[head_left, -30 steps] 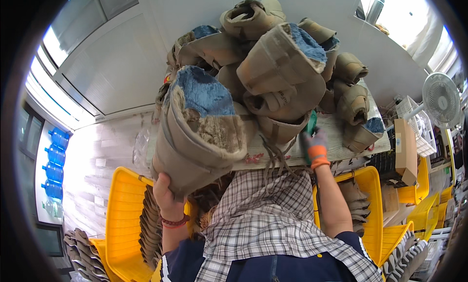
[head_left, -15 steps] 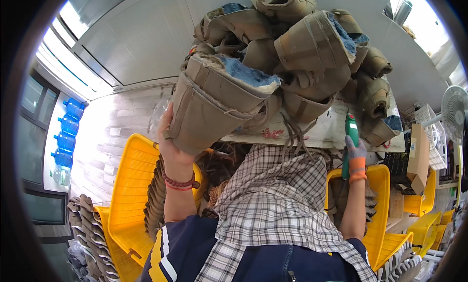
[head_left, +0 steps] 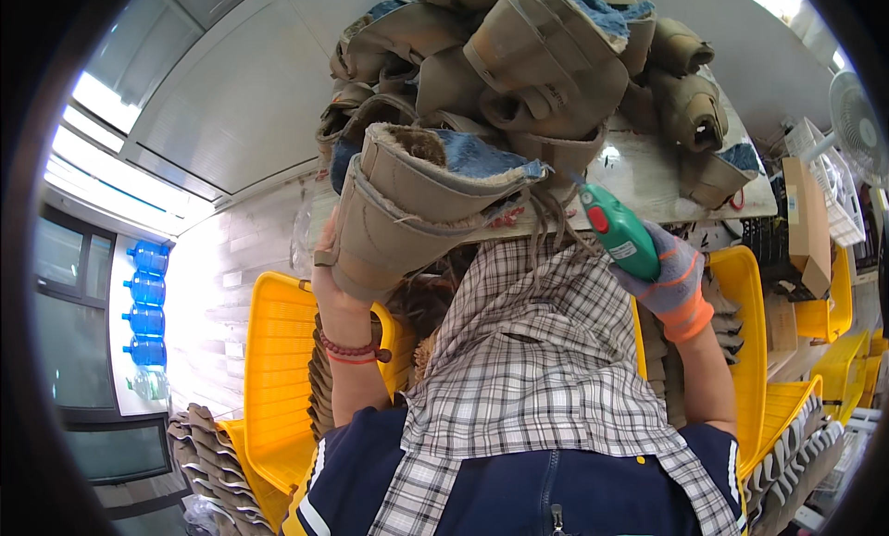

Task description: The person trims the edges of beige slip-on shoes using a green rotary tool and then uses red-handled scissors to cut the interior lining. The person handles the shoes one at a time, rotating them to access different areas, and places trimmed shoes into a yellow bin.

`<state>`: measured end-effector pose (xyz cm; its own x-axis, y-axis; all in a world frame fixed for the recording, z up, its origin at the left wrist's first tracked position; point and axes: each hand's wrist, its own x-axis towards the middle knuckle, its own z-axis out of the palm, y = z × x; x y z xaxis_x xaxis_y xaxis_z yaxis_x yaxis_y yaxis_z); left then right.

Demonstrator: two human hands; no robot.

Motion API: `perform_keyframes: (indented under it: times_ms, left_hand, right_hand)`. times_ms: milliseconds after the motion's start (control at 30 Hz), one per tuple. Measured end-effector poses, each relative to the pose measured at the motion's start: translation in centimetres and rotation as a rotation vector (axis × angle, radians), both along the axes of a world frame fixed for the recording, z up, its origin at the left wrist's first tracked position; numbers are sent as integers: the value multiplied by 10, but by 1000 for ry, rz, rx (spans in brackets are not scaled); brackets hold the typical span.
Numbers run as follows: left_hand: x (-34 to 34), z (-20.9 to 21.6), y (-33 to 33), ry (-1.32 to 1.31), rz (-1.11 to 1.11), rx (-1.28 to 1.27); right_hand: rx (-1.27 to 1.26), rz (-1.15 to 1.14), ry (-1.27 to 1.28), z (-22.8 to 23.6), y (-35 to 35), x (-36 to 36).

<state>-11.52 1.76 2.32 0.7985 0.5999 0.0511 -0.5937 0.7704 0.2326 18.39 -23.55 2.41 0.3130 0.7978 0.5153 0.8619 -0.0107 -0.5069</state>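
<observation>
A tan boot upper (head_left: 398, 230) with blue and cream fleece lining hangs tilted over the table's near edge. My bare left hand (head_left: 335, 281) is closed on its left side, a beaded bracelet on the wrist. In a grey and orange glove, my right hand (head_left: 669, 277) grips a green handheld power tool (head_left: 619, 229) with a red button. The tool's narrow tip points up and left, close to the upper's right corner; whether they touch I cannot tell. Behind them, similar boot uppers (head_left: 546, 59) are heaped on the worn table (head_left: 644, 180). Loose straps (head_left: 554, 217) dangle at its front edge.
Yellow crates stand on my left (head_left: 278, 379) and right (head_left: 752, 323), holding stacked brown pieces. Several blue water bottles (head_left: 146, 321) line the far left wall. At the right are a cardboard box (head_left: 802, 226), a white basket (head_left: 829, 184) and a fan (head_left: 854, 119).
My right hand has brought the green tool leftward and nearer, from the table's right side to beside the boot upper. The upper stays in my left hand, slightly lower. The whole view has shifted.
</observation>
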Motion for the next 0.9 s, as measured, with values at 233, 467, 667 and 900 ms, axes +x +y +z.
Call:
perform_keyframes:
  times_ms: [233,467,667,900]
  left_hand:
    - [10,-2,-9,-21,-23,-44]
    - [31,9,-22,-42,-123,-57]
    - [33,-1,-27,-21,-88,-146]
    - [32,22,-51,111,117,-45]
  right_hand:
    - [-1,37,-185,-22,-2,12]
    - [35,71,-206,-23,-5,12]
    - [69,126,-272,-20,1,3]
    - [237,161,-237,-18,11,-5]
